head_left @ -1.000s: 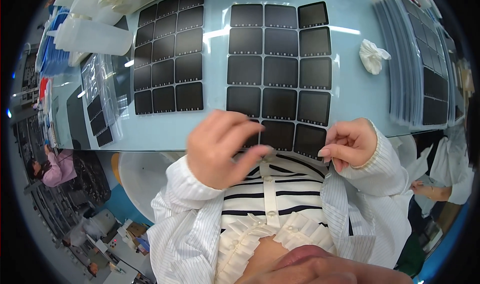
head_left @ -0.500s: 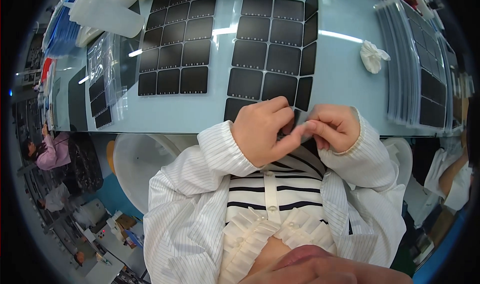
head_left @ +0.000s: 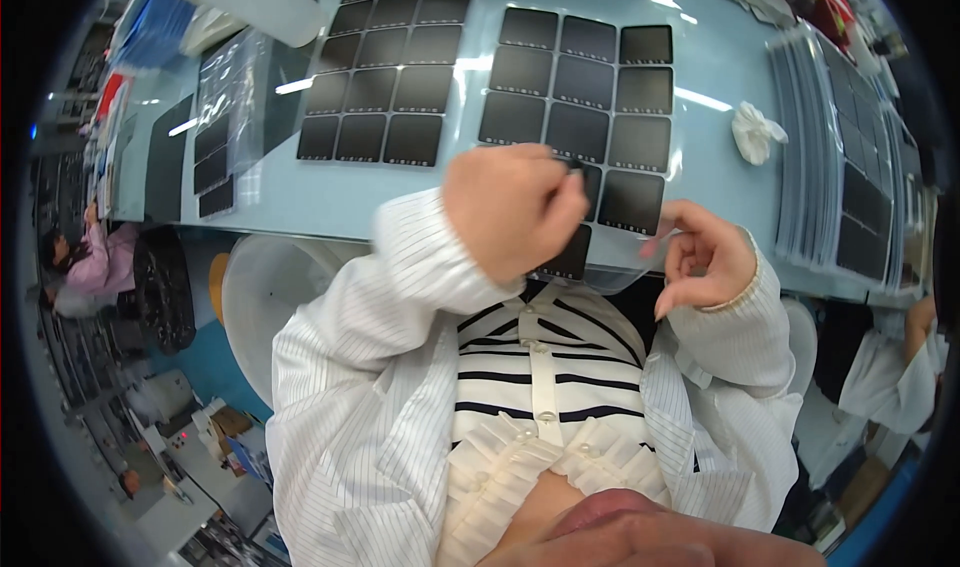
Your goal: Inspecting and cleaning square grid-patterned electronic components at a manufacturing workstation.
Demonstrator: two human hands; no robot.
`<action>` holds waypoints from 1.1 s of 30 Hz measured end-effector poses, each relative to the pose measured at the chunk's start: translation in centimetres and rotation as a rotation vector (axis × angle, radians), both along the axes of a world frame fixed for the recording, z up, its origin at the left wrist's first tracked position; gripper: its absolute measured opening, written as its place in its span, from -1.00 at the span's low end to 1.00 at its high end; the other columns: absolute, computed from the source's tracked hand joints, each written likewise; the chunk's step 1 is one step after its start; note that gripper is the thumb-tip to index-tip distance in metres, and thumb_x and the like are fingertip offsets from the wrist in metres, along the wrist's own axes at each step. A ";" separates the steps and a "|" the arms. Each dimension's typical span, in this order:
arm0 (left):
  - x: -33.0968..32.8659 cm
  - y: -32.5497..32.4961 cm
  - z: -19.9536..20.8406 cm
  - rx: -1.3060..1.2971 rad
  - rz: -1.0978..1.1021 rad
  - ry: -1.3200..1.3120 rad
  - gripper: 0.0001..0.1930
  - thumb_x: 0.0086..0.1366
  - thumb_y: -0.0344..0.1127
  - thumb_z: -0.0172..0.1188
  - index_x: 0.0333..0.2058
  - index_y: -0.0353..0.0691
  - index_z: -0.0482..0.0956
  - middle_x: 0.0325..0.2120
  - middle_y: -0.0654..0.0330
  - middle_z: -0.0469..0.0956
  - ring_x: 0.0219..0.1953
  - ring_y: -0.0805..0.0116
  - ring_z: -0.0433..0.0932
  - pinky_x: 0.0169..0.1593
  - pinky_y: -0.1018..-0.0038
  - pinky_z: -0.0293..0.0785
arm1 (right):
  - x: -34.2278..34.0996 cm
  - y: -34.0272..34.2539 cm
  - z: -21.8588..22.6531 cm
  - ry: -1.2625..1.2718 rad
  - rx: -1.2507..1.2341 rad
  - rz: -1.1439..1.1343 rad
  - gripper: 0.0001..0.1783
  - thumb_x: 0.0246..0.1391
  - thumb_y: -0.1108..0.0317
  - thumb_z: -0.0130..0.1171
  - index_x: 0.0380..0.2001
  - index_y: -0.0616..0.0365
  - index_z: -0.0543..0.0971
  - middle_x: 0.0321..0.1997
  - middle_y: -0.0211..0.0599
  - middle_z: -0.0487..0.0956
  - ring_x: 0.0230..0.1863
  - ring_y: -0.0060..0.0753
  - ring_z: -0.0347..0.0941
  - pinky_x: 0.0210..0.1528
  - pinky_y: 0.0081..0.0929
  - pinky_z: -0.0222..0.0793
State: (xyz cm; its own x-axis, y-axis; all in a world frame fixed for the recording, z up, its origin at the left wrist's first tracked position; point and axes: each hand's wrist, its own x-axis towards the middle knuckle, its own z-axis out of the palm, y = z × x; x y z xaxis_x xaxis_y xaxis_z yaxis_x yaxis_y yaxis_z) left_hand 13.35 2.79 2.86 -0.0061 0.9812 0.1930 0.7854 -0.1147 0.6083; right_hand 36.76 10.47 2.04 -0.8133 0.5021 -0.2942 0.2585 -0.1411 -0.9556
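A sheet of black rectangular panels (head_left: 578,80) in rows lies in front of me on the table, its right column flat beside the others. My left hand (head_left: 515,207) is over the sheet's lower left part and hides panels there. Its fingers are curled in and slightly smeared; whatever may be pinched in them does not show. My right hand (head_left: 712,257) is by the sheet's lower right corner, thumb apart from the loosely bent fingers. Its index fingertip is near a clear film edge (head_left: 615,279) that sticks out over the table's front edge; contact is unclear.
Another black-panelled sheet (head_left: 392,82) lies to the left, with clear plastic sleeves (head_left: 240,117) beyond it. A translucent bottle (head_left: 260,2) is at the far left. On the right are a crumpled white tissue (head_left: 757,133) and a thick stack of sleeved sheets (head_left: 835,157).
My hands, close together before, have moved apart, the left one up and leftward. The sheet's right column, raised at an angle earlier, now lies flat.
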 end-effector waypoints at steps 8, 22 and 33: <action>2.1 1.7 0.3 -0.269 -0.105 -0.108 -0.54 0.19 0.02 -0.02 -0.68 -0.25 0.51 -0.72 0.02 0.48 -0.59 0.01 0.49 -0.46 0.26 0.42 | -2.5 0.1 -1.2 0.111 -0.082 -0.118 -0.81 0.20 0.39 -0.09 -0.22 0.25 0.45 -0.53 -0.39 0.46 -0.72 -0.73 0.21 -0.68 -0.78 0.04; 0.2 2.1 -2.2 -0.238 -0.163 -0.081 -0.57 0.10 0.01 -0.05 -0.58 -0.24 0.60 -0.65 0.01 0.53 -0.50 0.02 0.54 -0.33 0.25 0.46 | -3.3 2.3 -4.3 0.058 0.160 -0.075 -0.84 0.11 0.45 0.03 -0.52 0.29 0.43 -0.41 -0.37 0.36 -0.72 -0.67 0.23 -0.70 -0.71 0.08; -4.5 0.0 -0.8 -0.238 0.062 -0.357 -0.71 0.00 -0.20 0.01 -0.67 -0.29 0.55 -0.71 -0.01 0.48 -0.61 0.04 0.49 -0.43 0.29 0.44 | -0.7 2.4 -4.3 0.025 0.144 -0.121 -0.89 -0.07 0.49 0.11 -0.61 0.27 0.47 -0.19 -0.27 0.37 -0.72 -0.63 0.27 -0.67 -0.71 0.20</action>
State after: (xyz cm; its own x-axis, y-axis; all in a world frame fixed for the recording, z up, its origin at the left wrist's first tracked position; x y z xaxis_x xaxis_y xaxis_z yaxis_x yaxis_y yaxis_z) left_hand 8.82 2.78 2.01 -0.0914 0.9938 -0.0630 0.5221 0.1017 0.8468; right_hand 36.06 12.90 -2.26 -0.7506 0.6320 -0.1926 0.2242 -0.0305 -0.9741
